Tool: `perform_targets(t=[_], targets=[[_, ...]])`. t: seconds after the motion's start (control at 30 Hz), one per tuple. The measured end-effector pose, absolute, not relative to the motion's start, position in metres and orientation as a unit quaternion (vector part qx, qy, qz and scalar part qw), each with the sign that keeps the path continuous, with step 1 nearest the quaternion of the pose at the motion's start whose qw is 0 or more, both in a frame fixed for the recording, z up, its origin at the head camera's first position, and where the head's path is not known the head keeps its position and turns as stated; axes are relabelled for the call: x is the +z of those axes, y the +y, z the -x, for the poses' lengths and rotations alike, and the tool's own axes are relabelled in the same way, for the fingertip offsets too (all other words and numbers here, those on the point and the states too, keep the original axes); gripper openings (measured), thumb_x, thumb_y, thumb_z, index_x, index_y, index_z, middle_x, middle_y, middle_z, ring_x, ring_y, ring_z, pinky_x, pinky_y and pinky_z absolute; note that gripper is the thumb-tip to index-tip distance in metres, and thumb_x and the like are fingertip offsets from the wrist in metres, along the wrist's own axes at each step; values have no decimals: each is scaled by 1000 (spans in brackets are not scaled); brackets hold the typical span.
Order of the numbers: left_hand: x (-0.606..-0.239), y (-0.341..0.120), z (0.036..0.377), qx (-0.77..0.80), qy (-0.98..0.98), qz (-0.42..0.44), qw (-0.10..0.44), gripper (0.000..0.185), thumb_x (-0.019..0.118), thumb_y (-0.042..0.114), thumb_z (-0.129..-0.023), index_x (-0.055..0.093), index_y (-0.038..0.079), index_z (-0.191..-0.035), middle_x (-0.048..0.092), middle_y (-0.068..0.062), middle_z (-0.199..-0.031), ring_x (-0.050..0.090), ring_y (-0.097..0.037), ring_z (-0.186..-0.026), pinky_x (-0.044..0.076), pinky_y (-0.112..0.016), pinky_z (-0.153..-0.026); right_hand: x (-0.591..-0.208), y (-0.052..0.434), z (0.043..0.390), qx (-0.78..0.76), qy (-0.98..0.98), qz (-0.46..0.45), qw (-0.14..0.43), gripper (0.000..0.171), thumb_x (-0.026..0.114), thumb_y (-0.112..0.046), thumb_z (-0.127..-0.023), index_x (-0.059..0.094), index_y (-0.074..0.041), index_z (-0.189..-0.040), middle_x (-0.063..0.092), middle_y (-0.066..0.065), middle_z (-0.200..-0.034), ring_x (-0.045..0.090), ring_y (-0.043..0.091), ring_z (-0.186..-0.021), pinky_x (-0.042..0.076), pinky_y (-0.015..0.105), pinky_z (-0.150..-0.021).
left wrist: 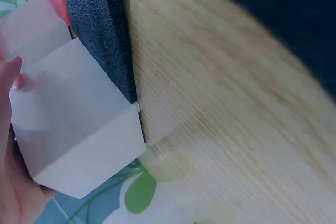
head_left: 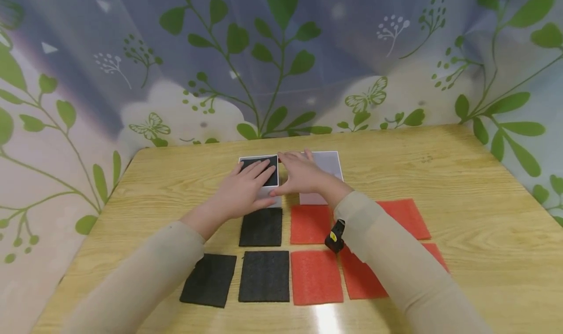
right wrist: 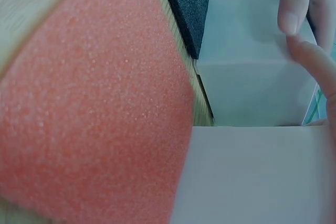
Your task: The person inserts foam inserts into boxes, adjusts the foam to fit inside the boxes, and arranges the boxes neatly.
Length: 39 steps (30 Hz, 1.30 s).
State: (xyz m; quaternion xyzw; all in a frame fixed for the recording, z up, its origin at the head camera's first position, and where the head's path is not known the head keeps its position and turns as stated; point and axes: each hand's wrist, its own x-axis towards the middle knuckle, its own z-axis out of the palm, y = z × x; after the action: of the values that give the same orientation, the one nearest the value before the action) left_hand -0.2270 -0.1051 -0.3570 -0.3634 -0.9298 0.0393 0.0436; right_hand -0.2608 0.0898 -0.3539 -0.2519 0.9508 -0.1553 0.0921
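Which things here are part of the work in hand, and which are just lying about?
In hand:
left hand, flat on the black pad in the left white box
right hand, over the right white box

Lying about:
three black foam pads on the wooden table
red foam pads beside them
leaf-print backdrop

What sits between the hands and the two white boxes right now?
Nothing visible. The left hand rests on the black pad in the left box, and the right hand touches the right box at its left edge.
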Motion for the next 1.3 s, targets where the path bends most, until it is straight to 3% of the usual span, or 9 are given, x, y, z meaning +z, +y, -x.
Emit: perform_targets(t=[0.27,0.83,1.3], targets=[[-361,-101,233,33,-932,359,45,86,52,58,-88,23,3,-147,22,-13,-152,22,-26,-138,27,-50,-106,-353,86,262,-162,948,259,92,105,66,-62,-74,18,-5,-149,28,9,-150,17,27,-139,-6,52,-109],[-368,-94,235,44,-930,360,69,81,51,55,-89,27,4,-146,25,-12,-151,24,-26,-138,29,-48,-106,-354,91,261,-160,951,246,98,104,66,-60,-75,19,-4,-149,26,10,-151,16,27,-139,-7,51,-109],[-376,-100,236,-3,-910,384,157,60,62,47,-86,48,4,-127,37,-18,-141,34,-29,-130,31,-58,-100,-354,90,261,-160,950,252,93,108,65,-65,-72,20,-4,-149,31,9,-148,17,27,-139,-5,51,-109]])
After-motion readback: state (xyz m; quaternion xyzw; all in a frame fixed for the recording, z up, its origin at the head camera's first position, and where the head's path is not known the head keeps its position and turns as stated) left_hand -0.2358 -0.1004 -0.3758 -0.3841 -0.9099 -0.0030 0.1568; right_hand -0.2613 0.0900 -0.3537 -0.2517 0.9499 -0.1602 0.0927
